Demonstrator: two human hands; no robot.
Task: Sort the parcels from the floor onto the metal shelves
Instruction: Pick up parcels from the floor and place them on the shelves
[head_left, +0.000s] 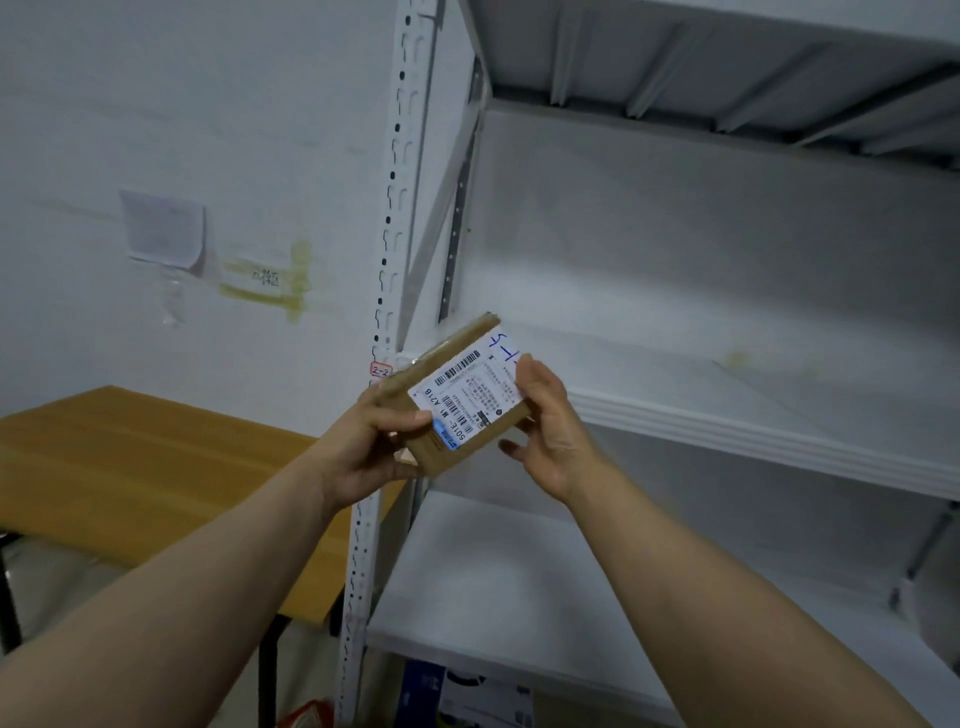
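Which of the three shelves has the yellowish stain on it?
The middle shelf, level with the held parcel; the shelf above shows only its underside, and the lower shelf looks unmarked.

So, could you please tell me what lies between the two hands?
The head view shows a small cardboard parcel with a white shipping label there, held by the left hand and the right hand.

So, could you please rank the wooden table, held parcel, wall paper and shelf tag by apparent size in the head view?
Largest to smallest:
wooden table
parcel
wall paper
shelf tag
The parcel is nearer the camera, so its lead over the paper is unsure.
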